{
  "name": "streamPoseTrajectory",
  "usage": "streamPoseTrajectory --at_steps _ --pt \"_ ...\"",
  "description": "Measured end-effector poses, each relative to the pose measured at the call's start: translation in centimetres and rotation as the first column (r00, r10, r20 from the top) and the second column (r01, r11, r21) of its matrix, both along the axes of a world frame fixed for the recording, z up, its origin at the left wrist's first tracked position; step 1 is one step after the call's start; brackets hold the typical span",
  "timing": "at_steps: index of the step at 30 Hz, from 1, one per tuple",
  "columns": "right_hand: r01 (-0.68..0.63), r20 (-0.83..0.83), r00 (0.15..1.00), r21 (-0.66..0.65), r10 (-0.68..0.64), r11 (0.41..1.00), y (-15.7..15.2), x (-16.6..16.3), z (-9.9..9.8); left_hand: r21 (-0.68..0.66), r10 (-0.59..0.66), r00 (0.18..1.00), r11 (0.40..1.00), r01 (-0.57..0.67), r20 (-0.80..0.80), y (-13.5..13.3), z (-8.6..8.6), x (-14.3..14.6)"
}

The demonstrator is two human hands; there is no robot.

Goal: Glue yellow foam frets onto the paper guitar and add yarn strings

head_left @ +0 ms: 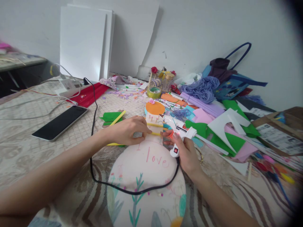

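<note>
A white hot glue gun (189, 132) is in my right hand (188, 154), its nozzle pointing left and a red light glowing by the trigger. My left hand (132, 129) is closed, pinching the end of a yellow strip (155, 134) that lies across the narrow neck of a white cutout. This cutout (153, 151) has a rounded body with "I love" written on it and drawn plants below. Another yellow strip (155, 125) crosses the neck higher up. An orange disc (155, 107) tops it. The gun's black cord (139, 192) loops over the body.
At left lie a black-screened phone (61, 121), a power strip (71, 86) and red cloth (91, 94). Green pieces (111, 117) sit beside my left hand. To the right are paper scraps (227, 129), purple yarn (201, 88), a blue bag (229, 86) and a cardboard box (281, 132).
</note>
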State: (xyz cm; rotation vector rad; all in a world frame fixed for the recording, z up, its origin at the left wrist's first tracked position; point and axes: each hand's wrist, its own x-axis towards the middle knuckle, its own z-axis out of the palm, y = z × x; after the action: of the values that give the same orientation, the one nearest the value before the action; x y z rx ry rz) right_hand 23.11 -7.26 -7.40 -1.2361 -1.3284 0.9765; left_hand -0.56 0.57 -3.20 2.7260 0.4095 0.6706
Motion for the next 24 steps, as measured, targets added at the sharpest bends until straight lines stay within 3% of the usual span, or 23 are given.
streamPoseTrajectory --at_steps 15,24 --pt "0.034 -0.035 0.999 -0.004 -0.034 0.999 -0.4 -0.27 0.36 -0.049 0.019 1.0 0.999 -0.019 0.002 -0.12 0.61 -0.43" --pt "0.027 0.012 1.0 0.001 -0.027 1.0 -0.19 -0.15 0.25 -0.038 -0.009 1.0 0.999 0.009 -0.006 -0.13 0.12 -0.16"
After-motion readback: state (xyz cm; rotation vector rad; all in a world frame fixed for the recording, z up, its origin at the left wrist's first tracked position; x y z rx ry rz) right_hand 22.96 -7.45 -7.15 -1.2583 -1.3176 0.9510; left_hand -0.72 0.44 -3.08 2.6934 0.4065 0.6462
